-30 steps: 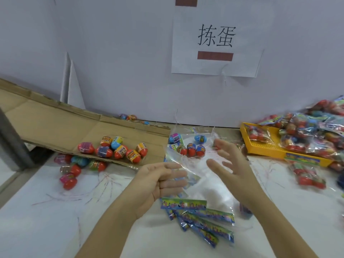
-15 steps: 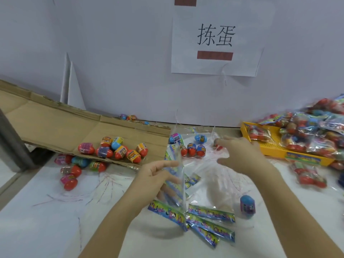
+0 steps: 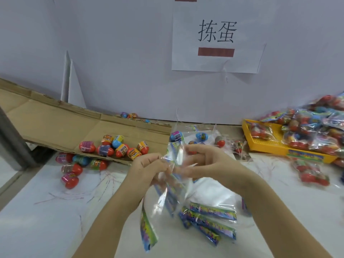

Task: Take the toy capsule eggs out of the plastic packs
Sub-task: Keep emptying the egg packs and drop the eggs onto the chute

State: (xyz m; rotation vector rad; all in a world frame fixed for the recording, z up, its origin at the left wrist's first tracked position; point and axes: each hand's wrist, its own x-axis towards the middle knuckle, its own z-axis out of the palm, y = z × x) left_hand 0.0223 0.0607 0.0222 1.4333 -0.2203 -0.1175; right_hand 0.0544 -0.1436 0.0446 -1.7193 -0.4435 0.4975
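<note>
Seven capsule eggs on cardboard, five more on table just below its edge. One yellow tray. One paper sign. Heap of filled packs overlaps, uncountable.

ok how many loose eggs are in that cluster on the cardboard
7 on the cardboard: pink-banded egg leftmost, orange egg and blue egg at the back, purple-banded egg and three orange-banded eggs in front. Another could hide behind them.

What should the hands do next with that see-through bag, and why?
Probably drop the bag onto the empty bags lying just below it. The left hand and right hand both pinch it, and no egg shows inside, so it looks emptied. More full packs wait in the yellow tray on the right.
</note>
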